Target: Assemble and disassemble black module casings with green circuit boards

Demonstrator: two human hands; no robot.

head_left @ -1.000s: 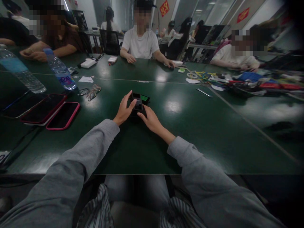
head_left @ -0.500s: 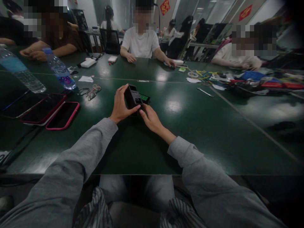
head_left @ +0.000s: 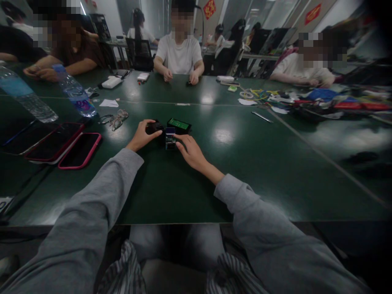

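My left hand (head_left: pixel 143 135) is curled around a black box-like casing (head_left: pixel 157 125), low over the green table and partly hidden by the fingers. Just right of that casing is a small electronic module (head_left: pixel 170 141) with a pale top edge and circuit parts on its face. The thumb and forefinger of my right hand (head_left: pixel 192 152) pinch the module's right side. Behind it lies a flat black piece (head_left: pixel 179 124) with a green circuit board showing in it.
To the left lie phones, one a pink-edged phone (head_left: pixel 80 151), two tilted-looking water bottles (head_left: pixel 76 92) and eyeglasses (head_left: pixel 118 119). A metal tool (head_left: pixel 262 117) and tangled cables (head_left: pixel 275 97) are at right. A person in white (head_left: pixel 180 53) sits opposite.
The dark box with ports, raised in both hands before, is lowered and my hands have moved apart. A module now shows between them. The person opposite has drawn a hand inward.
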